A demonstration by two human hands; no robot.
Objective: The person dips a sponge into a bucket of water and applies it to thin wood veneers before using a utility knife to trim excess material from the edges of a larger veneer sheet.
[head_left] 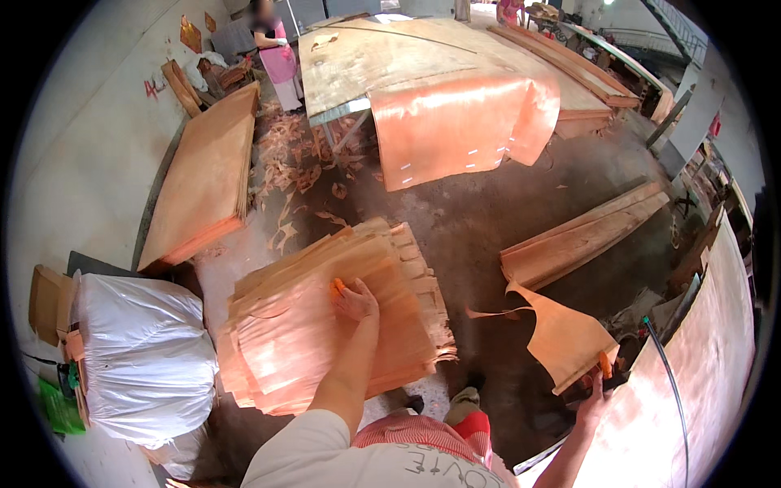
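Perhaps four veneer stacks [333,321], one white sack [142,358], two people [277,57].

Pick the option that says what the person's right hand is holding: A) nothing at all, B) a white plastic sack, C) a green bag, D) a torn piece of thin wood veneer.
D: the right hand grips a torn veneer piece by its lower edge, lifted clear of the floor, while the left hand rests flat on the veneer stack.
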